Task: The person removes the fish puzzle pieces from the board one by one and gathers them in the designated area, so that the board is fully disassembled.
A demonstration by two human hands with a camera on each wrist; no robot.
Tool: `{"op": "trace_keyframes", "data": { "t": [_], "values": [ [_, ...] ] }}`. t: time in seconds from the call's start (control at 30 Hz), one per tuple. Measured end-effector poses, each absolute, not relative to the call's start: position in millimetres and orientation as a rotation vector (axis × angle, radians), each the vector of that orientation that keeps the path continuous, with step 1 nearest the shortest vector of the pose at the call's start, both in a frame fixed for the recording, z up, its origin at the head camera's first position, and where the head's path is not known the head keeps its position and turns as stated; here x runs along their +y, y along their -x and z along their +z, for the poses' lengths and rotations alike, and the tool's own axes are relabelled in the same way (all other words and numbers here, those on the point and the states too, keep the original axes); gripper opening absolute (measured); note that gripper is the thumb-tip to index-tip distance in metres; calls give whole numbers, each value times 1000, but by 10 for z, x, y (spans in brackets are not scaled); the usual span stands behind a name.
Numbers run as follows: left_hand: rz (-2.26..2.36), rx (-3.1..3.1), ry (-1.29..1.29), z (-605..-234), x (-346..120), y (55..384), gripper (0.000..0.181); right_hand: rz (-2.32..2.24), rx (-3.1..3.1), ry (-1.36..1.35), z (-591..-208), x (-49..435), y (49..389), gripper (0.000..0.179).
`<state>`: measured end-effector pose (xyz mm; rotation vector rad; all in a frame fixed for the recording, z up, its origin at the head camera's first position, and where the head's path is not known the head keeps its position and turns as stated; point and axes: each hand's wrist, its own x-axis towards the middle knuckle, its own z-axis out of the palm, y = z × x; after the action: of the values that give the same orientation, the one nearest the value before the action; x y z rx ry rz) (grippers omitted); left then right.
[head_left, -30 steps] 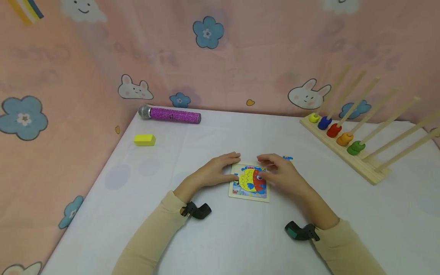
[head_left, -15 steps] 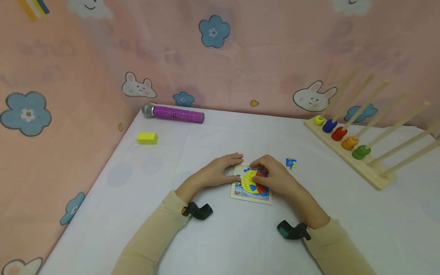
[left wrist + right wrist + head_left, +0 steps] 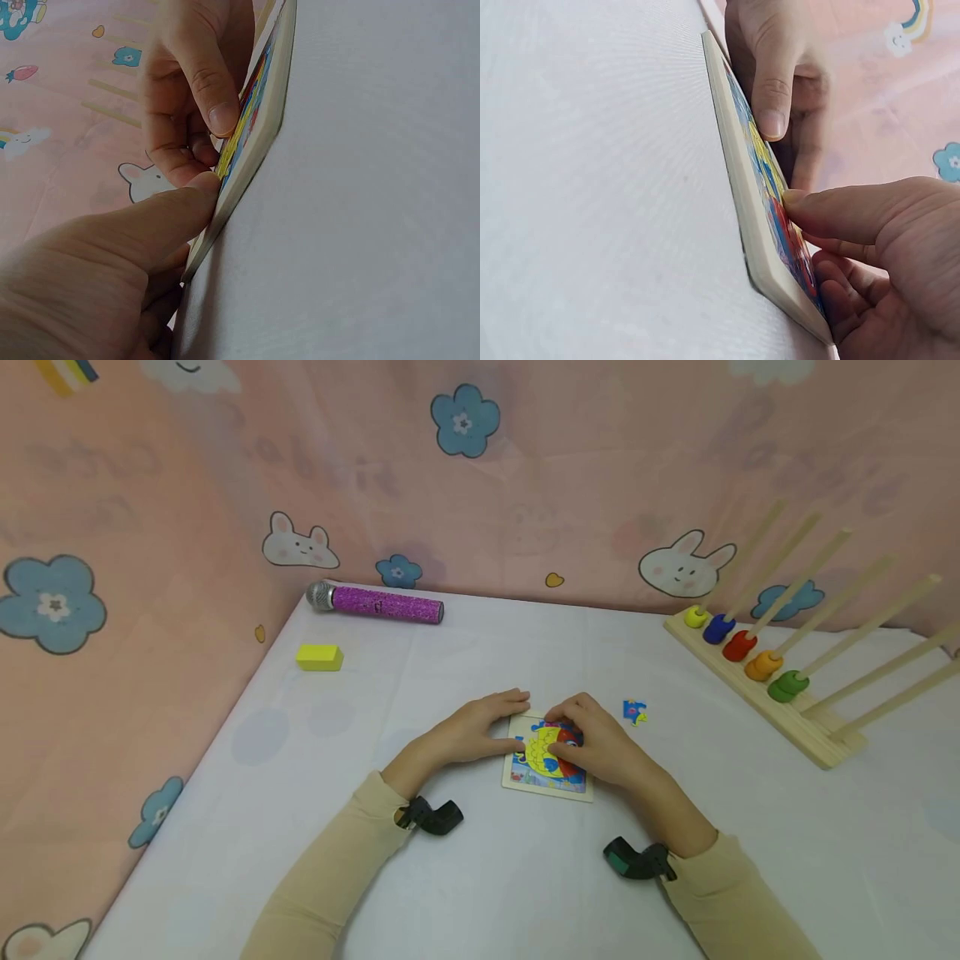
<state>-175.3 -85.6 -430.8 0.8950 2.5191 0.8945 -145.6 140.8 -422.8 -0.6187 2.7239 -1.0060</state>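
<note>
A small wooden jigsaw puzzle (image 3: 551, 783) with a yellow and red fish picture lies flat on the white table. My left hand (image 3: 468, 727) holds it at the left, thumb on the face near the edge and fingers along the far left corner. From the right, my right hand (image 3: 600, 739) grips it with the thumb on the fish and bent fingers at the far edge. In the right wrist view the right thumb (image 3: 840, 210) touches the picture, while the other fingers sit at the edge. A loose blue puzzle piece (image 3: 634, 712) lies right of the puzzle.
A wooden peg stand (image 3: 757, 693) with coloured beads stands at the right. Toward the back left lie a purple glitter microphone (image 3: 386, 605) and a yellow block (image 3: 319, 657). A pink patterned cloth (image 3: 510, 485) hangs behind the table.
My right hand has shifted left over the puzzle, its thumb going from the red head to the yellow body. The loose piece it partly covered now shows fully. My left hand stays in place.
</note>
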Motion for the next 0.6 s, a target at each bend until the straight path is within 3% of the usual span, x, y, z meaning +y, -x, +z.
{"op": "trace_keyframes", "data": {
  "t": [0.6],
  "values": [
    [899, 2512, -895, -4305, -859, 1753, 64, -1068, 2691, 589, -4254, 1396, 1460, 37]
  ]
}}
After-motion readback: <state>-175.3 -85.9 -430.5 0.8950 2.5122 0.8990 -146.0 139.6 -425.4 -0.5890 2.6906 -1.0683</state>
